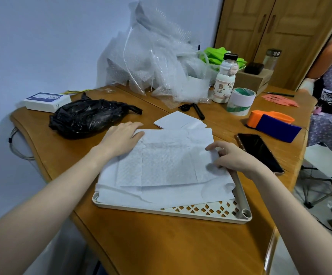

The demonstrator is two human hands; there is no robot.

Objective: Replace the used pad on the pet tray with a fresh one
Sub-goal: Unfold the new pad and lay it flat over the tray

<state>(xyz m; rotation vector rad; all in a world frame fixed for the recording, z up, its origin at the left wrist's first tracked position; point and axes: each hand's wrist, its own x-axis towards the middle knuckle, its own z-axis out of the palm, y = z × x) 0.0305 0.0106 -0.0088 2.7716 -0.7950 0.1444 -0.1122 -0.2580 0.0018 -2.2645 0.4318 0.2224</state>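
Pad [161, 165] hides most of tray [181, 212], seated person [331, 80] cut off, perhaps watching.

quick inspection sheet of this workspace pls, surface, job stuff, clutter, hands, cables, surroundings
surface: wooden table, crowded at the back.
job's things: white pad partly unfolded over cream tray.
clutter: black bag, bubble wrap, tape roll, phone.
hands: left hand flat on the pad's far corner; right hand pinches its right edge.
cables: coiled cable hanging off the table's left edge.
surroundings: blue wall, wooden cabinet, another person at right.
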